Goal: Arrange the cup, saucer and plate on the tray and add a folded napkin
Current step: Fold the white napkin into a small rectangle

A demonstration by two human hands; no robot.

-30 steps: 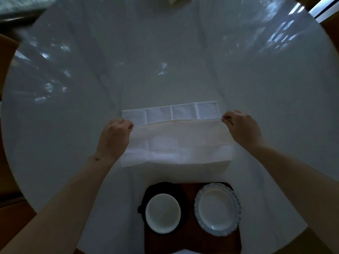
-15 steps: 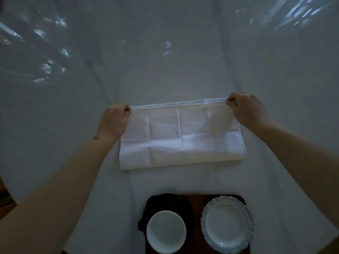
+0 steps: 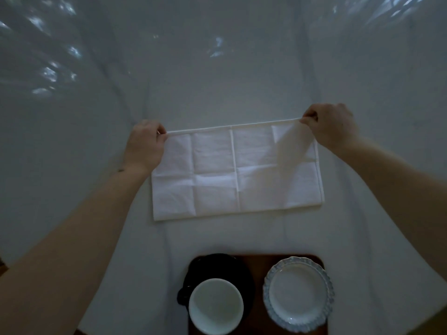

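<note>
A white napkin (image 3: 232,172) lies folded in half on the table, creased into squares. My left hand (image 3: 145,146) pinches its far left corner. My right hand (image 3: 331,126) pinches its far right corner, which is lifted slightly off the layer below. Near the bottom edge sits a dark wooden tray (image 3: 257,264). On its left stands a white-lined cup (image 3: 215,307) with a dark handle, on a dark saucer (image 3: 212,265). A pale plate (image 3: 298,294) with a scalloped rim lies on the tray's right.
The table (image 3: 217,81) is wide, pale and glossy, with light reflections at the far left and far right. Bare tabletop lies between the napkin and the tray.
Both hands carried the napkin's upper layer away from me until its edge met the far edge, covering the strip that showed before. The view has tilted down.
</note>
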